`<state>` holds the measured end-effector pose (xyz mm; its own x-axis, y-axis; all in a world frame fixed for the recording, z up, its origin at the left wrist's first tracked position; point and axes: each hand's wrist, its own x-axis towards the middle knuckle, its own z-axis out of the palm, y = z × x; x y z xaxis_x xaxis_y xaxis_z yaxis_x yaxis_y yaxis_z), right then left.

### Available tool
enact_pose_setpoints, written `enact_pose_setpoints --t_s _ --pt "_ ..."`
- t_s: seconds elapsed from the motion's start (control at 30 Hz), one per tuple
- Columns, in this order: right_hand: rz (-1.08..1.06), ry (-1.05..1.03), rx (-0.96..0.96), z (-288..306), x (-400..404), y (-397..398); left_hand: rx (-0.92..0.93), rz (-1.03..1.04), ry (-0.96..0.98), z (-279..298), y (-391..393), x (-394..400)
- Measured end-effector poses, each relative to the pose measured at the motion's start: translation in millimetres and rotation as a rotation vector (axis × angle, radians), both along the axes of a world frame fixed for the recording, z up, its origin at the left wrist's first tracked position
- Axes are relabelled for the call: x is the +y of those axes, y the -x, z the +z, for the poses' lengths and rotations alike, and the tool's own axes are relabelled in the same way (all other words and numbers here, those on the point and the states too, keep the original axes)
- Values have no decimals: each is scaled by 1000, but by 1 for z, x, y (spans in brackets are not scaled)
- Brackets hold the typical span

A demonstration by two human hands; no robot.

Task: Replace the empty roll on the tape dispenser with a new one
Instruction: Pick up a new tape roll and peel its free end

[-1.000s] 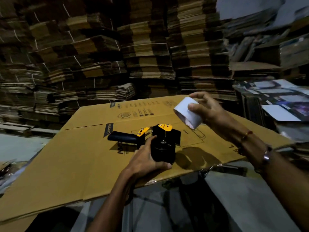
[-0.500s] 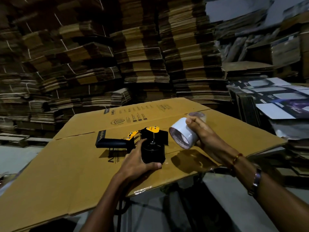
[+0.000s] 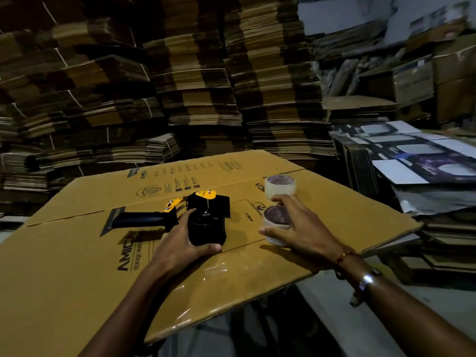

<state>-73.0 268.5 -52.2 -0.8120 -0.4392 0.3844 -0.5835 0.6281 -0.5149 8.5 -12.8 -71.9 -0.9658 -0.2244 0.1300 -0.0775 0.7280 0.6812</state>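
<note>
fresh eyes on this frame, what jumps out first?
Two hands working on a flattened cardboard box: the left hand grips the black-and-yellow tape dispenser at center, while the right hand rests on a tape roll beside it. A second tape roll sits just behind, and stacks of flattened cartons fill the background.

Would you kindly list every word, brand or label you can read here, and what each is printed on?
"AMICA": near edge of the flattened cardboard box.
"AMICA": small, again beside the right hand.
Smaller lines under it, the far-flap print, and the tape dispenser label: too blurred to read.
</note>
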Motion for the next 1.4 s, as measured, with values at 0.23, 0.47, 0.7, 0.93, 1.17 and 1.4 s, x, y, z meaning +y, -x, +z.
enact_pose_setpoints --t_s 0.23,0.47,0.7,0.93,1.17,1.4 --pt "-59 494 -268 9 17 49 46 6 42 0 27 -6" --pt "-217 444 -447 3 12 128 66 -12 38 -3 34 -11" --pt "-96 305 -359 -7 4 147 62 5 48 -6 36 -13" --pt "-77 379 -368 7 5 120 56 12 45 -1 29 -10" --pt "-7 419 -286 35 12 76 43 42 49 -6 1 -8" --pt "-165 203 -210 16 37 61 79 61 49 2 -44 0"
